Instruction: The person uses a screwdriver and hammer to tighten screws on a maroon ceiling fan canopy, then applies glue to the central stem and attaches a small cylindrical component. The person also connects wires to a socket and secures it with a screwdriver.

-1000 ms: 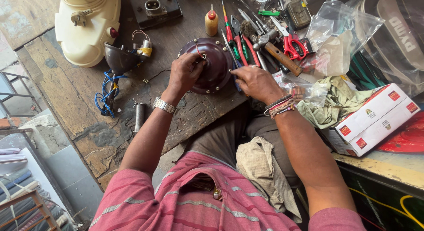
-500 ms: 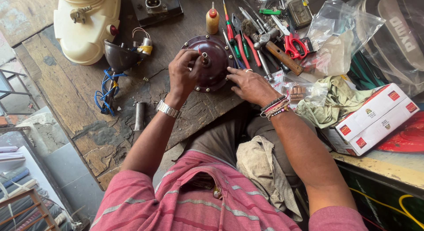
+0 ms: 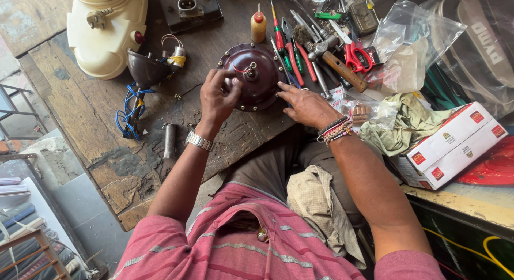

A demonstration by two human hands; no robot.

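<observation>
Near the middle of the frame, on the worn wooden worktop (image 3: 80, 125), both hands grip the round maroon metal motor housing (image 3: 257, 76): left hand (image 3: 218, 98) clasps its left edge, right hand (image 3: 305, 106) its right edge. Further up, red-handled scissors (image 3: 356, 55) lie among the tools.

The glossy maroon metal motor housing (image 3: 256, 76) sat on a rough, cracked wooden counter (image 3: 96, 135), with a smooth cream plastic casing (image 3: 107, 28) left of it and crinkled clear plastic bags (image 3: 412, 50) right of it.
</observation>
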